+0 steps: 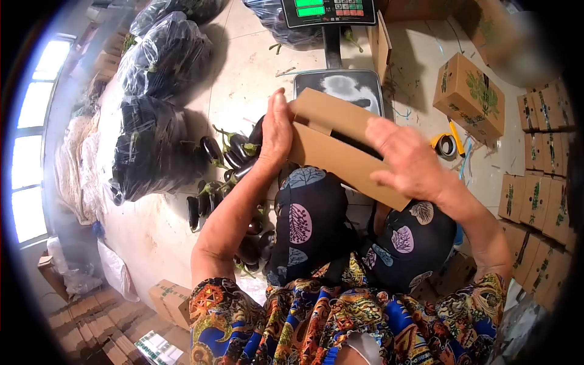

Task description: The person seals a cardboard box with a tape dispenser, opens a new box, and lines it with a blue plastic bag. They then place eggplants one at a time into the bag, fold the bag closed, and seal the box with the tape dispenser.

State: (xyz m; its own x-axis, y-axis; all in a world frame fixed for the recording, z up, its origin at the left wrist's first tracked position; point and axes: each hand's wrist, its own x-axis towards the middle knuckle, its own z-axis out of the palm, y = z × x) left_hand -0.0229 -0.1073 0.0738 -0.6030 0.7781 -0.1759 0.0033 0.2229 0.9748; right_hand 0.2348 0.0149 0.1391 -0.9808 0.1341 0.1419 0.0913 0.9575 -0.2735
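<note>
A brown cardboard box [340,159] is tilted over my knees, its two long top flaps standing nearly together. A dark gap shows between them, but I cannot make out the contents. My left hand [277,129] holds the box's left end, palm against it and fingers pointing up. At the right end, my right hand [406,159] is on the flaps, slightly blurred, with fingers bent over the cardboard and thumb toward the near flap. Loose eggplants [212,149] lie on the floor beyond my left forearm.
Bulging plastic bags of eggplants [149,143] stand at left. Ahead is a scale platform [340,82] with a lit display [311,7]. A closed printed carton [468,97], a tape roll with yellow dispenser [447,145] and stacked cartons [535,198] occupy the right side.
</note>
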